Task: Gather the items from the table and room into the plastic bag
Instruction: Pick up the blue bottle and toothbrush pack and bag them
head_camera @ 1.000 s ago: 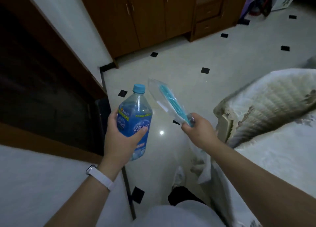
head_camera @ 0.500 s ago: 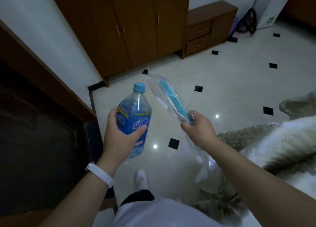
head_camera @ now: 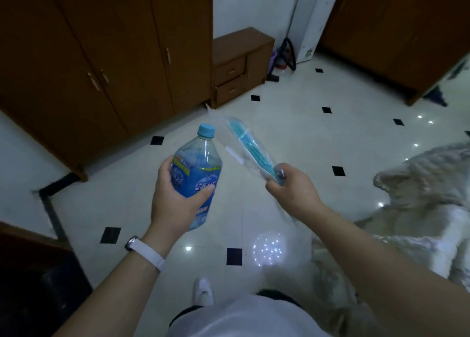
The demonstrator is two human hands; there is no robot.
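Note:
My left hand point(head_camera: 175, 202) grips a clear plastic bottle point(head_camera: 197, 169) with a blue label and light blue cap, held upright at chest height. My right hand point(head_camera: 295, 192) is closed on a clear plastic packet point(head_camera: 244, 146) holding a teal item, which sticks up and to the left, its tip close to the bottle's cap. A thin clear plastic bag point(head_camera: 284, 214) hangs down from the same right hand; its lower part is hard to make out against the floor.
I stand on a white tiled floor point(head_camera: 292, 103) with small black squares. A brown wardrobe point(head_camera: 101, 57) and a low drawer unit point(head_camera: 239, 67) line the far wall. A cloth-covered piece of furniture point(head_camera: 419, 209) is at the right. A dark cabinet point(head_camera: 396, 36) stands at the far right.
The view has turned away from the dark shelf at the left toward the open room. Both hands keep the same hold, and the covered furniture has slid to the right edge.

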